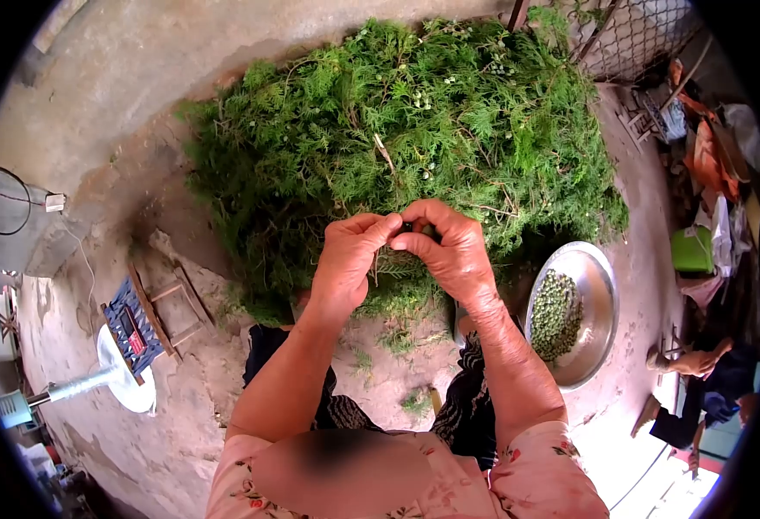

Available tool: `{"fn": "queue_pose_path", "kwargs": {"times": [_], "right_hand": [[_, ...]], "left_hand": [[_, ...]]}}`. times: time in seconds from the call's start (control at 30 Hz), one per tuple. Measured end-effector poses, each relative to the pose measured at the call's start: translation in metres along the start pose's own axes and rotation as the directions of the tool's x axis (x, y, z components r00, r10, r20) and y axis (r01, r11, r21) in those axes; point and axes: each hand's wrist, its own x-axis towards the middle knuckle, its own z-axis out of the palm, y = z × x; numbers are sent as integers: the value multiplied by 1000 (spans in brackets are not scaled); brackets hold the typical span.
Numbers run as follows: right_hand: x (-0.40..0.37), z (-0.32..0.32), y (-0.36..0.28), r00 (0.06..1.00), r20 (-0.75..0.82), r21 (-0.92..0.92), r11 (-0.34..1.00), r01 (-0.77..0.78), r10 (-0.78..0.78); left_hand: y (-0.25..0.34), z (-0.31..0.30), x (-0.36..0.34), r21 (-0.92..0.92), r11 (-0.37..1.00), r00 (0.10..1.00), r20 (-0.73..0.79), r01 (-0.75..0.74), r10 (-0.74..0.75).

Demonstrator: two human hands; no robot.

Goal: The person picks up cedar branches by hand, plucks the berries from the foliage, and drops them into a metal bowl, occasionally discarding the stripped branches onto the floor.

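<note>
Both hands meet in front of a large heap of green conifer branches (414,112). My left hand (349,259) is closed in a pinch, thumb against forefinger, on something too small to make out. Touching its fingertips, my right hand (451,251) is also pinched, with a small dark object (407,227) at its fingers. A bit of green sprig shows just below the fingers. To the right, a round metal basin (600,320) holds many small green berries (556,316).
A small stool (142,324) stands at the left beside a fan's round white base (129,381). Bags and a green item (691,251) are piled at the far right. Another person (717,385) is at the lower right. Wire mesh (639,39) stands at the back.
</note>
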Motion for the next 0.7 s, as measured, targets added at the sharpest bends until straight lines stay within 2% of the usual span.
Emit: {"fn": "queue_pose_path", "kwargs": {"times": [0.03,0.17,0.23,0.27,0.3,0.33,0.37,0.47,0.6,0.7], "right_hand": [[1,4,3,995,-29,-54,995,89,-91],[2,4,6,981,-83,-122,978,167,-178],[3,-2,3,994,-8,175,978,-110,113],[3,-5,2,994,-10,177,978,-106,110],[2,-7,2,967,-1,471,853,-226,256],[2,-10,1,920,56,714,629,-307,387],[2,-12,2,926,64,805,529,-269,373],[1,-23,4,921,79,872,421,-249,380],[2,-23,11,938,82,887,405,-223,337],[1,-18,11,928,0,879,443,-177,372]], "left_hand": [[-1,-1,0,-34,999,1000,-14,8,-8],[-6,-3,3,-8,1000,1000,-24,-10,9],[-6,-1,3,-105,994,999,48,-19,24],[-5,1,2,-102,995,998,50,-21,26],[-2,5,-1,-81,995,997,35,-59,62],[-1,7,-2,-60,993,995,21,-97,99],[0,7,-2,-59,993,995,22,-101,102],[1,7,-1,-62,983,984,-63,-173,169],[2,5,0,-81,982,985,-48,-171,167],[1,7,0,-93,982,986,-57,-162,157]]}}
